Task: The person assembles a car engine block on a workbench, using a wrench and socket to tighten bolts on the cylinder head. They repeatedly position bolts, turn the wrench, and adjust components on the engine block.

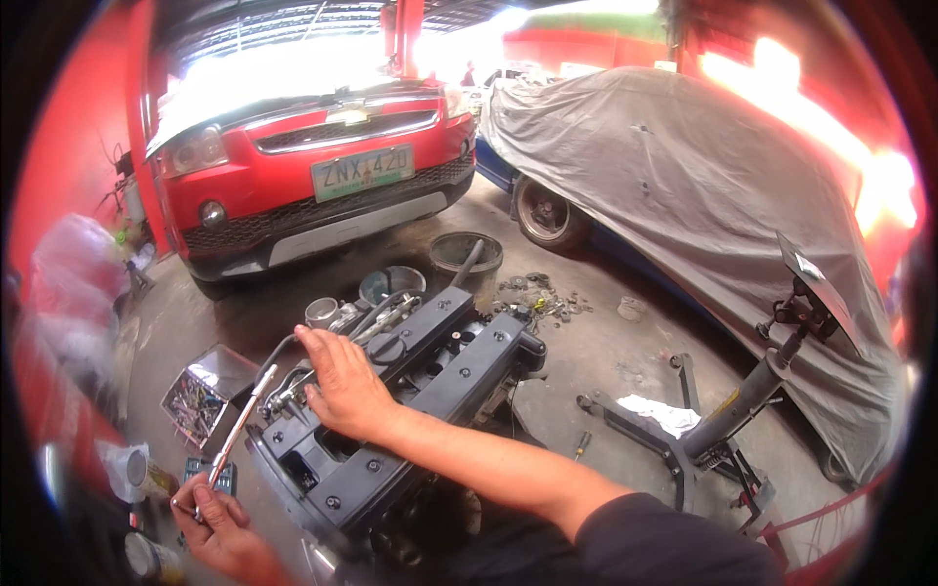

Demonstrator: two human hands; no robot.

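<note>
My left hand point(220, 532), at the lower left, is closed round the lower end of a long chrome socket wrench point(234, 430). The bar slants up and away, beside the engine's left end. My right hand point(347, 386) reaches across the engine point(420, 391) with its thumb apart from its fingers. Its fingertips are by a thin black hose point(276, 356) that arcs over metal pipes; whether they touch it I cannot tell. The dark grey engine cover has a round cap point(386, 349) just beyond my right hand. My right forearm hides part of the cover.
Left of the engine stand an open metal box of small parts point(205, 405) and a tin can point(151, 474). Behind are a bucket point(467, 256), scattered parts point(547, 298) and a red car point(322, 166). At right are a wheeled stand point(743, 420), a screwdriver point(582, 445) and a covered car point(684, 176).
</note>
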